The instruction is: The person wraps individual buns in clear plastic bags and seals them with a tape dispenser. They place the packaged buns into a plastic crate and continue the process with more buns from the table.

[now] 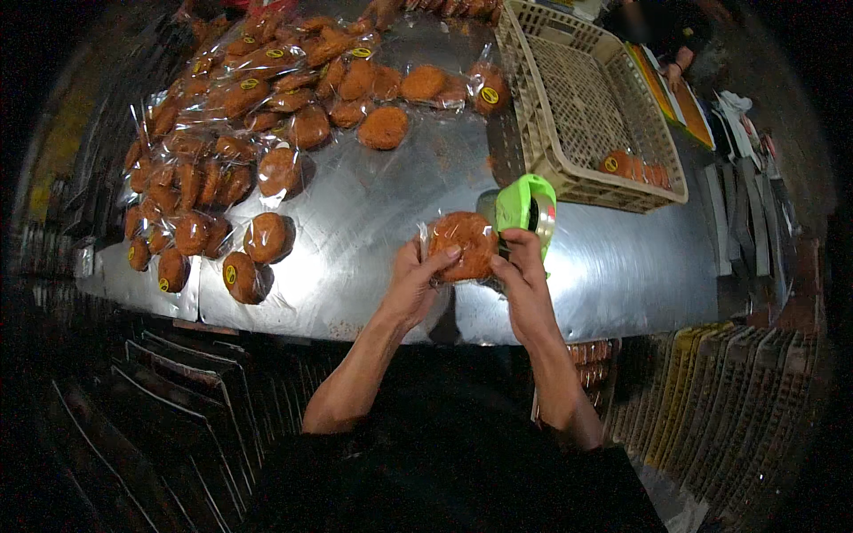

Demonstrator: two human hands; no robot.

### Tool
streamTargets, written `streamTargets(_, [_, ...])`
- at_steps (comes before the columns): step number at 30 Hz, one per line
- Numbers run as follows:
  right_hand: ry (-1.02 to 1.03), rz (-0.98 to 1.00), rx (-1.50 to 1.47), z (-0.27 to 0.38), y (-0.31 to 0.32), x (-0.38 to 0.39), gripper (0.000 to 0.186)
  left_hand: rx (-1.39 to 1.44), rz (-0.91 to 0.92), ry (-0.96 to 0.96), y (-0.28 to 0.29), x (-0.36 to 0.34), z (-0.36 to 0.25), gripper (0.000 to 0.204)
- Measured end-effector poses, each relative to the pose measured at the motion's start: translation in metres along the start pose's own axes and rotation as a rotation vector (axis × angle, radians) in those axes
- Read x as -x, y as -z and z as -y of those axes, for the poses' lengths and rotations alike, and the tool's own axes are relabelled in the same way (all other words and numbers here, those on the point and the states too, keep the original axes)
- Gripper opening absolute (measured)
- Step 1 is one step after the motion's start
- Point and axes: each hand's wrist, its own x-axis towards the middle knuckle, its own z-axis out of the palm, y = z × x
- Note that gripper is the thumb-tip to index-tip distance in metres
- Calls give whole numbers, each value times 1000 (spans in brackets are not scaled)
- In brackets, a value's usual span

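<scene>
the bagged bun (465,235) lies between the two hands: the left hand (414,289) grips its left side, thumb on top, and the right hand (526,282) pinches at its right edge. it is roundish, with no clear long axis. the green tape dispenser (514,206) stands just beyond the right hand, the nearer one; whether they touch cannot be told.

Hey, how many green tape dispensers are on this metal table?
1: the green tape dispenser by the right hand, near the beige plastic crate. Others could be hidden behind the bagged buns.
</scene>
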Motion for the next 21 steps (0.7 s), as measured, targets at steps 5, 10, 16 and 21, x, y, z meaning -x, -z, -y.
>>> streamTargets(5, [239,-177,258,22,44,-12,35,-671,-73,-247,-27,-70,50,46])
streamTargets(10, [266,-199,200,34,58,-21,30,-423,-145,-36,10,-103,46,60])
streamTargets(16, [320,-186,256,26,30,-25,24,-2176,-568,-790,109,-187,-75,81])
streamTargets(21, [357,-101,483,13,-13,-48,37,-2254,-412,-574,119,-198,-90,75])
